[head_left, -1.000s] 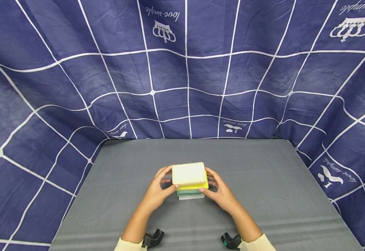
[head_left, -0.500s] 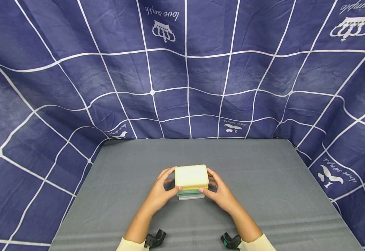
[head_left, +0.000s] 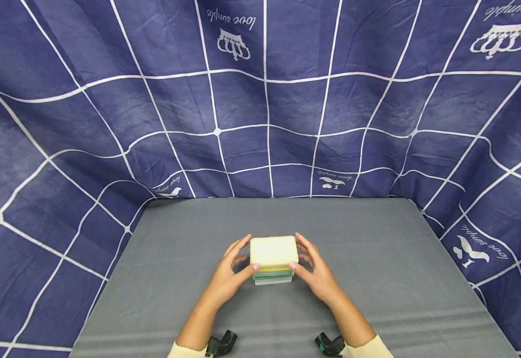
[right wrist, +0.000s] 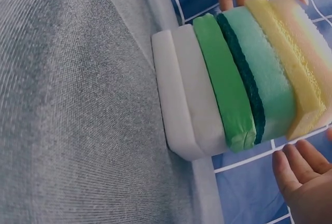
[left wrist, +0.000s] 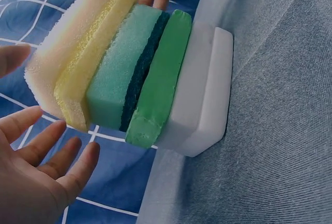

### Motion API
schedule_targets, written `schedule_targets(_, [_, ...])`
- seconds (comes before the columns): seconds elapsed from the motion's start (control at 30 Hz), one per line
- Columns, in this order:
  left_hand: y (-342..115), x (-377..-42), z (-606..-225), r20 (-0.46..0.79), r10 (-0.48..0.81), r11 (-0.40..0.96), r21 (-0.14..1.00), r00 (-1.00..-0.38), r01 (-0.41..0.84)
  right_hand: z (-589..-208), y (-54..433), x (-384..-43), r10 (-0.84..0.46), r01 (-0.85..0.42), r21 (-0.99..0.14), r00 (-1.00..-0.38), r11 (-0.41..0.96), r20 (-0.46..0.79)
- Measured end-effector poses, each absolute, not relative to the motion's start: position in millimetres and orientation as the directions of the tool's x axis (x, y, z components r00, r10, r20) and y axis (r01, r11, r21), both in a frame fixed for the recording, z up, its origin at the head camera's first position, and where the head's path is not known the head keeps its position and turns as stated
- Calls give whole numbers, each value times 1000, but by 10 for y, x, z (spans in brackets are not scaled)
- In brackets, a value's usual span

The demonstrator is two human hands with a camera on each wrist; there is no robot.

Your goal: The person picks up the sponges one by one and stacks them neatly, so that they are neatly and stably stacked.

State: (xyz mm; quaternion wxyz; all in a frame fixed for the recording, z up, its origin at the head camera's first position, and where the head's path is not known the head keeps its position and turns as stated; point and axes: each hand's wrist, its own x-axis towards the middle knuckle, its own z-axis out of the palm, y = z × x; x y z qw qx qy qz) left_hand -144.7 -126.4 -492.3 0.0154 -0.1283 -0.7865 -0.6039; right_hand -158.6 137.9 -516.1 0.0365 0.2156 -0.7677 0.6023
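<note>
A cream sponge (head_left: 273,251) tops an upright stack in the middle of the table. Under it, in the left wrist view, come a yellow sponge (left wrist: 96,60), a teal sponge (left wrist: 119,68) with a dark scouring side, a bright green block (left wrist: 161,79) and two white blocks (left wrist: 207,99) at the bottom. My left hand (head_left: 226,273) is at the stack's left side, fingers spread beside the cream sponge. At the right side, my right hand (head_left: 316,273) has its fingers extended, the thumb near the front edge. Whether the fingertips touch the sponge, I cannot tell.
Grey cloth covers the table (head_left: 188,233). Behind and on both sides hangs a blue curtain (head_left: 296,109) with white grid lines. A dark wrist-worn device (head_left: 222,343) is on the left forearm, and another device (head_left: 329,344) is on the right.
The cream sponge has shifted right and towards me, now lining up over the yellow one. My left hand moved slightly right with it; my right fingers have since drawn a little outward.
</note>
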Motion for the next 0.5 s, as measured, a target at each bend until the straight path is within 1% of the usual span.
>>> schedule_targets(0.07, [-1262, -1445, -4928, 184, 180, 238, 945, -966, 224, -5154, 1377, -1593, -291, -404, -899, -892, 168, 346])
schedule_targets(0.2, [-1263, -1444, -4941, 194, 178, 234, 944, -965, 233, -5154, 1365, -1603, -289, -423, -891, -884, 162, 368])
schedule_targets(0.5, [-1248, -1443, -4969, 189, 173, 216, 950, -967, 225, -5177, 1351, -1598, -261, -383, -908, -906, 173, 332])
